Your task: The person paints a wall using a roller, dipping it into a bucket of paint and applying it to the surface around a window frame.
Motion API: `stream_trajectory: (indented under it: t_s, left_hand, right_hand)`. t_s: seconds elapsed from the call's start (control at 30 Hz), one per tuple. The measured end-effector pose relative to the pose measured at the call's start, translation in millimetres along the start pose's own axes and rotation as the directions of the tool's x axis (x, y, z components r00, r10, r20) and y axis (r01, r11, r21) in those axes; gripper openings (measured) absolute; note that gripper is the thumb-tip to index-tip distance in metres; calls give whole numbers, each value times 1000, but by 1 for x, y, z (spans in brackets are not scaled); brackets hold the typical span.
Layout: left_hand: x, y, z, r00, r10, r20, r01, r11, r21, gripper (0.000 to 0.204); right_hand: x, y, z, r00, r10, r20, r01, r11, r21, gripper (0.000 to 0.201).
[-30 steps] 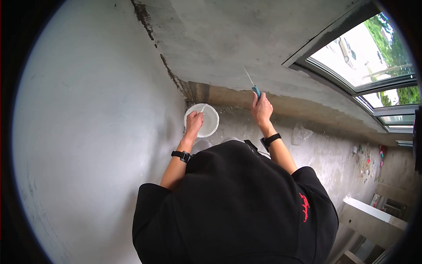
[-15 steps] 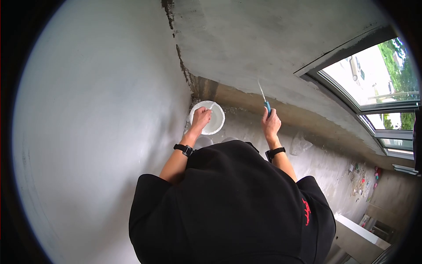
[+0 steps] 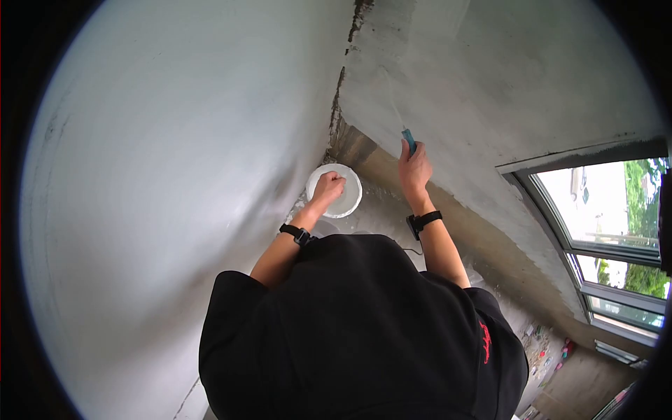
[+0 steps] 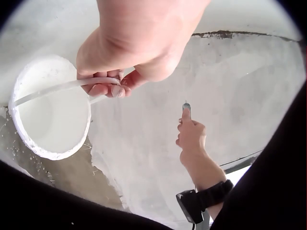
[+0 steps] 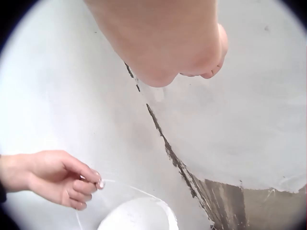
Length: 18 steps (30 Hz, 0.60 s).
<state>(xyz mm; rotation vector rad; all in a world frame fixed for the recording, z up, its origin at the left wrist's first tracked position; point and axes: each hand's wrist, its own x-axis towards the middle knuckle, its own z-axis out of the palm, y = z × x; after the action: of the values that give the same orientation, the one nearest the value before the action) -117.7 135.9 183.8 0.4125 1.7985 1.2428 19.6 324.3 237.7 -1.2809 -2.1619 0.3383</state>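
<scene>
My left hand point(image 3: 329, 187) holds the thin white handle point(image 4: 53, 89) of a round white bucket point(image 3: 358, 199), with fingers and thumb curled round it. Pale material lines the inside of the bucket, and its rim is crusted white. My right hand point(image 3: 416, 170) grips the teal handle point(image 3: 409, 140) of a putty knife, whose thin blade point(image 3: 394, 103) shows nearly edge-on against the grey wall ahead. In the right wrist view the knife is hidden behind the hand. White smears mark the left fingertips point(image 4: 117, 91).
A smooth pale wall point(image 3: 175, 140) rises on the left. It meets the grey wall point(image 3: 455, 91) at a rough dark corner crack point(image 3: 337, 98). An unplastered brown strip point(image 3: 378, 157) runs along the wall's foot. A window point(image 3: 602, 203) is at right, with rubbish point(image 3: 539, 350) on the floor beyond.
The head view has swung, so the corner crack sits further right and the window lower. My right hand has raised the knife towards the grey wall; the left still holds the bucket handle.
</scene>
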Motion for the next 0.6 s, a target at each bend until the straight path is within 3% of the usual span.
stream_trajectory:
  t_s: [0.2,0.33,0.5,0.6]
  left_hand:
    - [11,-15,2,992,76,-100,-66,992,103,22]
    - [18,-20,4,991,89,-101,-80,992,95,23]
    - [20,-24,12,994,-1,-109,6,999,47,23]
    - [18,-21,20,995,19,-102,-8,994,112,23]
  right_hand:
    - [12,-11,-6,999,29,34,-30,999,42,36]
    - [-11,20,-17,991,133,16,-133,991,-13,37]
    - [-47,70,-54,970,241,-34,-242,970,-36,39]
    - [-69,98,-77,953,292,-85,-297,954,-46,40]
